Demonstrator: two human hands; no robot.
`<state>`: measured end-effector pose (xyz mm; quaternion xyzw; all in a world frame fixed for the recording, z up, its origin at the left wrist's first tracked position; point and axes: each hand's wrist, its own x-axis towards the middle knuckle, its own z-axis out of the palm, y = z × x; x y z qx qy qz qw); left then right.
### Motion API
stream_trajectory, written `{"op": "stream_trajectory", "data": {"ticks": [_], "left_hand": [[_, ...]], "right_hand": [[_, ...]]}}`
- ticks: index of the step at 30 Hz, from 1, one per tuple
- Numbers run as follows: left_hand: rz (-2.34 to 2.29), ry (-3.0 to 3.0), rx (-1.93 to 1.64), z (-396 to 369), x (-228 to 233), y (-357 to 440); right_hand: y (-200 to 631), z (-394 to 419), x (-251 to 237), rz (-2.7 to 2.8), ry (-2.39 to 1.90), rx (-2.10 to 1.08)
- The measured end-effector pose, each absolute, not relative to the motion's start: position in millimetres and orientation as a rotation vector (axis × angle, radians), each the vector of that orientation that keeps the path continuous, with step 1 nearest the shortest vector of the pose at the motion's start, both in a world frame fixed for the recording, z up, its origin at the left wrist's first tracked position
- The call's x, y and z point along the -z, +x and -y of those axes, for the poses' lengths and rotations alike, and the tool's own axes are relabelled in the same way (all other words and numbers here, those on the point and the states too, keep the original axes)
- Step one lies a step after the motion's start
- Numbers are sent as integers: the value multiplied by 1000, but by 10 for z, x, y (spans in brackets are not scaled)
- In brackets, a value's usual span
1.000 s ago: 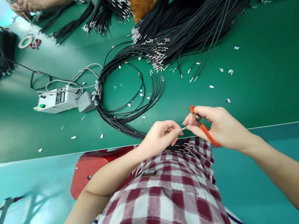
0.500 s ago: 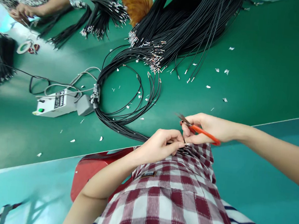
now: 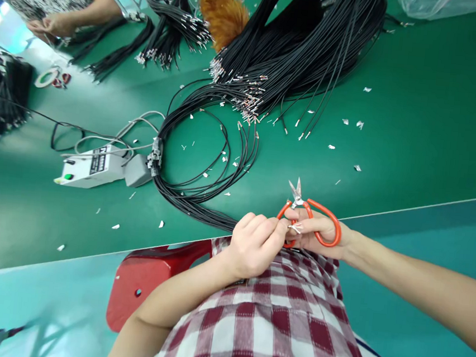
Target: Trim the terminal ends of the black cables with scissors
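Note:
My right hand (image 3: 316,235) holds small orange-handled scissors (image 3: 308,216), blades pointing up and away over the green mat (image 3: 417,106). Its fingertips also touch metal-tipped wire ends (image 3: 295,228). My left hand (image 3: 254,244) is closed and pinches those same wire ends right beside the right hand, at the mat's near edge above my checked shirt. The black wires (image 3: 203,195) run from my hands in a loop across the mat to a big bundle (image 3: 283,54) further back.
A white control box (image 3: 90,165) with grey cables lies at the left. Small metal scraps (image 3: 348,124) dot the mat. An orange feather duster (image 3: 223,8) lies at the back. Another person's hands (image 3: 51,24) work on wires at the far left. A red stool (image 3: 148,274) stands below me.
Both hands have drawn closer to my body and together. The scissors turned from pointing left to pointing up, their handle loops now showing.

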<state>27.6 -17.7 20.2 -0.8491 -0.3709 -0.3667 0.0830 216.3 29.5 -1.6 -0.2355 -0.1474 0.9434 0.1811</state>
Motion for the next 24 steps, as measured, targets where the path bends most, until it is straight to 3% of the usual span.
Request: {"op": "stream_trajectory", "data": {"ticks": [4,8,12,15,17,19,24], "left_hand": [[1336,-2455,1193,118,-233,296],[2171,-2432,1786,20,-392,300],[2896,-2203,2397,-59,-523,297],[2937,-2194,2630,-79,-516,282],[2916,-2211,2691,-82,-491,269],[2915,-2185,2733,-86,-470,260],[2889,-2185,2805,-112,-435,269]], "right_hand": [[2136,-214,-84,554,-603,-2674],[2165,-328,-249,900,-604,-2475],[2338,-846,-291,1362,-889,-1762],[2463,-1176,-191,1674,-1327,-1027],[2468,-1229,-114,1838,-1468,-729],[2399,-1145,-81,1857,-1407,-769],[2115,-744,-241,1469,-1047,-1423]]}}
